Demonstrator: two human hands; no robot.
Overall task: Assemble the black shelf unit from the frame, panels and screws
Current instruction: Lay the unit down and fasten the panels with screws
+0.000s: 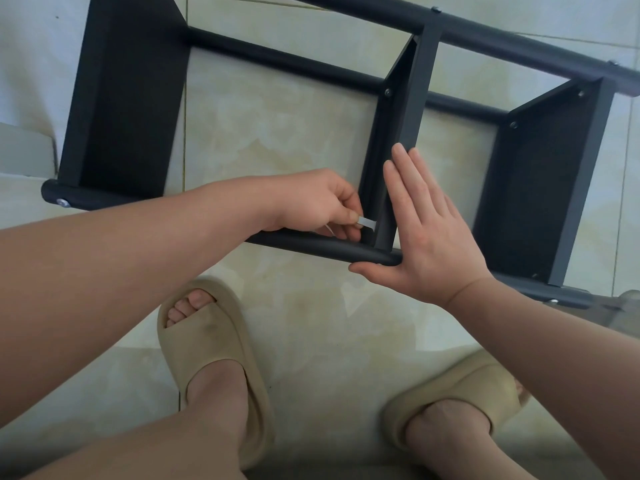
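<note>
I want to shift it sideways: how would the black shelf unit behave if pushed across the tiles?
Probably slides rather than tips: the shelf unit lies on its side, on glossy tiles. Likely stiff, since three panels join its tubes.

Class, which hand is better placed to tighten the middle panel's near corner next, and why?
Left. The left hand already pinches the small metal key at the corner of the middle panel. The right hand lies flat, steadying that panel and the near bar.

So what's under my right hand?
The right hand lies flat on the middle panel's edge and the near frame tube. The tube beneath the palm is covered, so any screw there cannot be seen.
</note>
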